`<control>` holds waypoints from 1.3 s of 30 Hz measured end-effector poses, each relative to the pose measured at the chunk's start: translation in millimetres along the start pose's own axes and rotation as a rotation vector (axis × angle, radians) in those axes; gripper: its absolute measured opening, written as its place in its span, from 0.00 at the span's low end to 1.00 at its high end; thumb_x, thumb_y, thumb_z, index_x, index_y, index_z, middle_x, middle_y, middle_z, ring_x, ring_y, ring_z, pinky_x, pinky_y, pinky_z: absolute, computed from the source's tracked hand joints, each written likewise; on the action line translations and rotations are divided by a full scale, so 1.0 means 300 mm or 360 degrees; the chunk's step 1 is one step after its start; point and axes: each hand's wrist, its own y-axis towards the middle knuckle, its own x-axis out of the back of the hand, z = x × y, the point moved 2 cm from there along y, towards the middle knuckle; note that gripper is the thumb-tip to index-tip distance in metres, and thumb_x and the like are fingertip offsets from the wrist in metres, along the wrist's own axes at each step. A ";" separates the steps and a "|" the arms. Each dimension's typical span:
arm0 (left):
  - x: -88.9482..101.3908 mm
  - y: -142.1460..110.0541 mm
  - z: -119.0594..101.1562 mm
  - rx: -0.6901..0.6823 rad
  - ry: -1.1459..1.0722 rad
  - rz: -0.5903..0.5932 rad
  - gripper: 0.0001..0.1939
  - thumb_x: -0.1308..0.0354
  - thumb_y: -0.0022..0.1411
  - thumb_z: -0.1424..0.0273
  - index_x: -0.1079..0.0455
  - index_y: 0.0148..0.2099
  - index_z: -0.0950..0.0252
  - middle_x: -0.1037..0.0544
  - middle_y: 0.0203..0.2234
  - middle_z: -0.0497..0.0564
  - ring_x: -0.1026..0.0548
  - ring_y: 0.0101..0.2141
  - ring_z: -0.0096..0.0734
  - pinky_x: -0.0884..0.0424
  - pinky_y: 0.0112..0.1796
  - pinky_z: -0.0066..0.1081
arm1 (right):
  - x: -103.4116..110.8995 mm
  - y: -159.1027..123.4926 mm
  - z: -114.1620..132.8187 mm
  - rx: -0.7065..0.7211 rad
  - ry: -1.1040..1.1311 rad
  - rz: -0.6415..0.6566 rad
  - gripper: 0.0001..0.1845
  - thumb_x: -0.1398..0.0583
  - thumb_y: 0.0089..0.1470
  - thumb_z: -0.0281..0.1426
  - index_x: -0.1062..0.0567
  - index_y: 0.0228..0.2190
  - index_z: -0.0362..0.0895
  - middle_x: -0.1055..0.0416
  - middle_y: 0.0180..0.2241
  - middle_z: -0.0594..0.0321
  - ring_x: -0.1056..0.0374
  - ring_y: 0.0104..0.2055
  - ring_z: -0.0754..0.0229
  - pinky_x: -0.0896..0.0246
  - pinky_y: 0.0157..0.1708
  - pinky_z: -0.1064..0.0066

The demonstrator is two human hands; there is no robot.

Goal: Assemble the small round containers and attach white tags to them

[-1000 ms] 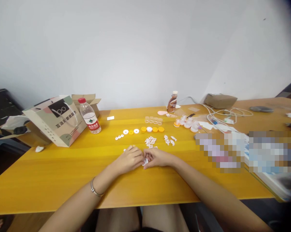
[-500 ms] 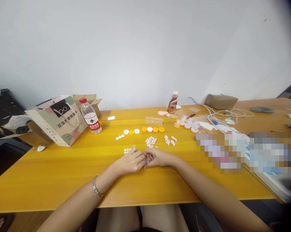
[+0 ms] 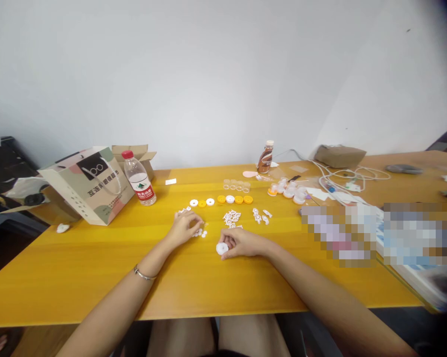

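Note:
My right hand (image 3: 242, 242) grips a round white plastic disc (image 3: 222, 248) by its edge, between thumb and bent fingers, facing me a little above the table. My left hand (image 3: 184, 228) is over the small white parts to the left, its fingers curved and thumb apart from them, with nothing visible in it. Beside its thumb lie small white round pieces (image 3: 203, 234); the fingers partly cover the small white pieces (image 3: 188, 208) behind. White openwork parts (image 3: 232, 217) are heaped beyond my right hand.
White and yellow round caps (image 3: 239, 200) stand in a row, with clear cups (image 3: 236, 185) behind. Several domed clear pieces (image 3: 290, 191) sit right. A water bottle (image 3: 140, 181), paper bag (image 3: 93, 186), brown drink bottle (image 3: 265, 157) and white cables (image 3: 327, 181) surround the work area.
My left hand has moved away from the right hand, leftward and forward to the small white pieces. The white disc now shows in my right hand, which has barely moved.

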 end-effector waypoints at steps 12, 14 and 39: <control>-0.015 0.004 -0.011 -0.0088 0.0183 0.0073 0.08 0.47 0.57 0.65 0.29 0.31 0.61 0.25 0.29 0.48 0.32 0.35 0.33 0.46 0.37 0.33 | 0.010 -0.007 0.008 0.0015 0.0094 0.0046 0.23 0.36 0.37 0.43 0.31 0.33 0.42 0.37 0.25 0.68 0.42 0.26 0.67 0.47 0.25 0.76; -0.014 0.003 -0.008 -0.0071 0.0183 0.0063 0.09 0.48 0.58 0.65 0.29 0.31 0.61 0.25 0.29 0.48 0.32 0.36 0.33 0.46 0.37 0.33 | 0.017 -0.011 0.012 0.0011 0.0138 0.0058 0.22 0.36 0.37 0.41 0.31 0.33 0.42 0.37 0.24 0.68 0.42 0.26 0.67 0.47 0.25 0.76; 0.077 -0.004 -0.052 -0.0440 0.0624 -0.0327 0.10 0.55 0.63 0.70 0.33 0.39 0.62 0.26 0.33 0.51 0.33 0.34 0.30 0.47 0.35 0.33 | 0.067 0.009 -0.015 0.0047 0.0241 -0.0575 0.22 0.43 0.47 0.41 0.34 0.43 0.42 0.36 0.29 0.64 0.41 0.27 0.67 0.43 0.30 0.73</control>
